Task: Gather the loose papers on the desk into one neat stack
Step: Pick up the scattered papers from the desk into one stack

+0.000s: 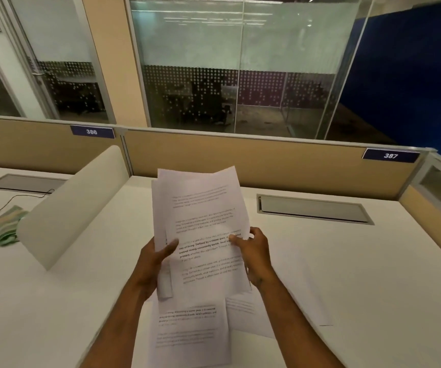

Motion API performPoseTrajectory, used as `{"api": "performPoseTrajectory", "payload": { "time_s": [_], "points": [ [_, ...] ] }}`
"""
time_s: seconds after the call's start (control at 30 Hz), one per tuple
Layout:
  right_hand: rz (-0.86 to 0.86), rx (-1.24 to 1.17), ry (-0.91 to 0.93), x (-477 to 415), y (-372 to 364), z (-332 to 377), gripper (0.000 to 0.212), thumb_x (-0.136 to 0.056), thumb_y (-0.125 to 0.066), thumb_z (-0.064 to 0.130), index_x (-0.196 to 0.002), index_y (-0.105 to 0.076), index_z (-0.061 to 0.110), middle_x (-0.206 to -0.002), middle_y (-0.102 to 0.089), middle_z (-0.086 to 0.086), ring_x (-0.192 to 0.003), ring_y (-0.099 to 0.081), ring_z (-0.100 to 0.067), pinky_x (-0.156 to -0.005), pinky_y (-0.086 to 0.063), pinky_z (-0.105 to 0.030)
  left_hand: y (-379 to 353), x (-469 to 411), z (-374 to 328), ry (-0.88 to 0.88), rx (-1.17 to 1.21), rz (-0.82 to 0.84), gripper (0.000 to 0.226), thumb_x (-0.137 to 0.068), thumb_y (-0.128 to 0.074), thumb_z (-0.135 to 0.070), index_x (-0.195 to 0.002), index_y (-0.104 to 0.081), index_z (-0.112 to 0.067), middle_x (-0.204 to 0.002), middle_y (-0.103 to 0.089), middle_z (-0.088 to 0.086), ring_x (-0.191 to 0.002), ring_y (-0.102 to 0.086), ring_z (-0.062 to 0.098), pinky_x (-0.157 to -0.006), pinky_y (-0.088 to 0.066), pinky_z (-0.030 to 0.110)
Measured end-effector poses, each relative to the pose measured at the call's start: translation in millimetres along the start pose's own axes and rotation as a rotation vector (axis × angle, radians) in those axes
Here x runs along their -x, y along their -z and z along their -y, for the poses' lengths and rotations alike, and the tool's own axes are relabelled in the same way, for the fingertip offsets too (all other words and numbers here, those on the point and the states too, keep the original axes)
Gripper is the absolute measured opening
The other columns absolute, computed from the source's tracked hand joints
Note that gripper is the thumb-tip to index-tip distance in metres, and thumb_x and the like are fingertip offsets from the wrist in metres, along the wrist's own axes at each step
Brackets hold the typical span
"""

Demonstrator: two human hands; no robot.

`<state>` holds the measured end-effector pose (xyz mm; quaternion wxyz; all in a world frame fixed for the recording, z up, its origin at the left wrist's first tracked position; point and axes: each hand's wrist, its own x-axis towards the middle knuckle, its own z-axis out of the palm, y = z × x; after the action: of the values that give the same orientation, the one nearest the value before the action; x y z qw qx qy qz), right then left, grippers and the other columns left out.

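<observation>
Progress: partway | your left hand (152,264) and right hand (257,257) grasp uneven sheaf (200,221) | sheets (192,333) left on counter (346,261)

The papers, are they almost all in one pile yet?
Partly. Several sheets are already gathered into the held bunch, gripped by the left hand and right hand, though their edges still fan out unevenly. At least two printed sheets remain flat on the desk below. Those need picking up, then everything squared into one stack.
</observation>
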<state>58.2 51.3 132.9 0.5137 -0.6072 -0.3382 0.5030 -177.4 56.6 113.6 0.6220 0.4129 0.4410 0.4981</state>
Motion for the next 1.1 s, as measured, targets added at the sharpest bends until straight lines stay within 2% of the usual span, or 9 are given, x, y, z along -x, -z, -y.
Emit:
{"api": "performPoseTrajectory", "payload": {
  "time_s": [0.07,0.17,0.27,0.37,0.53,0.67,0.8,0.97,1.1],
  "points": [
    [0.025,0.011,-0.028,-6.3,6.6,-3.9,0.041,-0.086,-0.071,0.039,-0.119,-0.052,0.023,-0.110,-0.069,-0.002,-0.091,-0.070,-0.020,-0.074,-0.061,-0.038,2.0,-1.4,5.8,-0.020,-0.063,-0.071,0.034,-0.084,-0.071,-0.005,-0.116,-0.066,-0.013,-0.112,-0.076,0.014,-0.100,-0.073,0.036,-0.074,-0.063,0.043],
    [-0.132,0.144,-0.050,-22.1,45.5,-26.8,0.051,-0.079,-0.065,0.064,-0.111,-0.060,0.025,-0.108,-0.071,-0.004,-0.100,-0.069,-0.025,-0.090,-0.056,-0.044,7.5,1.5,11.2,-0.026,-0.054,-0.113,0.043,-0.078,-0.079,-0.015,-0.118,-0.064,-0.010,-0.104,-0.078,0.010,-0.094,-0.075,0.033,-0.066,-0.062,0.035],
    [-0.388,0.675,-0.223,-34.3,107.4,-78.7,0.060,-0.082,-0.068,0.056,-0.124,-0.056,0.016,-0.127,-0.060,-0.016,-0.117,-0.057,-0.036,-0.098,-0.049,-0.045,13.8,6.0,11.5,-0.006,-0.025,-0.109,0.070,-0.060,-0.089,-0.033,-0.120,-0.063,-0.011,-0.106,-0.078,0.012,-0.090,-0.076,0.030,-0.066,-0.063,0.038],
    [-0.425,1.036,-0.491,-32.7,152.7,-123.0,0.075,-0.078,-0.071,0.054,-0.134,-0.044,0.012,-0.137,-0.043,-0.019,-0.125,-0.044,-0.037,-0.102,-0.043,-0.050,15.9,8.3,12.6,0.001,0.010,-0.115,0.032,-0.085,-0.069,-0.013,-0.117,-0.064,-0.013,-0.105,-0.078,0.012,-0.087,-0.076,0.028,-0.067,-0.064,0.039],
    [-0.443,0.967,-0.607,-39.8,177.7,-144.2,0.084,-0.071,-0.083,0.039,-0.134,-0.038,0.008,-0.136,-0.040,-0.021,-0.125,-0.041,-0.040,-0.102,-0.040,-0.055,16.4,13.5,13.7,0.014,0.012,-0.170,0.027,-0.094,-0.054,-0.004,-0.117,-0.063,-0.016,-0.106,-0.077,0.010,-0.088,-0.075,0.028,-0.069,-0.064,0.041],
    [-0.469,0.645,-0.686,-41.5,197.2,-141.6,0.072,-0.057,-0.089,0.017,-0.119,-0.057,-0.003,-0.115,-0.063,-0.024,-0.111,-0.056,-0.045,-0.096,-0.049,-0.055,29.1,14.6,11.8,0.037,0.022,-0.199,0.029,-0.094,-0.056,-0.006,-0.120,-0.063,-0.018,-0.115,-0.074,0.015,-0.101,-0.070,0.038,-0.078,-0.063,0.049],
    [-0.617,0.571,-0.339,-26.1,200.7,-86.4,0.037,-0.072,-0.076,0.010,-0.106,-0.069,-0.003,-0.095,-0.071,-0.023,-0.088,-0.068,-0.042,-0.081,-0.059,-0.050,40.0,14.6,1.5,0.039,0.032,-0.194,0.030,-0.094,-0.055,-0.005,-0.119,-0.063,-0.018,-0.112,-0.075,0.011,-0.099,-0.070,0.035,-0.074,-0.064,0.045],
    [-0.835,1.045,0.429,7.5,174.6,-28.5,0.024,-0.077,-0.067,-0.002,-0.101,-0.070,0.005,-0.095,-0.068,-0.019,-0.077,-0.065,-0.042,-0.062,-0.057,-0.042,47.0,10.1,-10.2,0.022,0.037,-0.180,0.029,-0.095,-0.052,-0.003,-0.115,-0.064,-0.021,-0.104,-0.078,0.005,-0.094,-0.071,0.029,-0.072,-0.064,0.042],
    [-0.685,1.317,0.555,18.0,149.1,-73.9,0.024,-0.064,-0.079,-0.008,-0.084,-0.076,0.006,-0.077,-0.067,-0.017,-0.060,-0.063,-0.038,-0.049,-0.056,-0.039,47.5,7.1,-10.3,0.025,0.033,-0.171,0.029,-0.095,-0.052,-0.004,-0.113,-0.065,-0.023,-0.104,-0.077,0.004,-0.094,-0.071,0.030,-0.071,-0.064,0.042]
  ]
}}
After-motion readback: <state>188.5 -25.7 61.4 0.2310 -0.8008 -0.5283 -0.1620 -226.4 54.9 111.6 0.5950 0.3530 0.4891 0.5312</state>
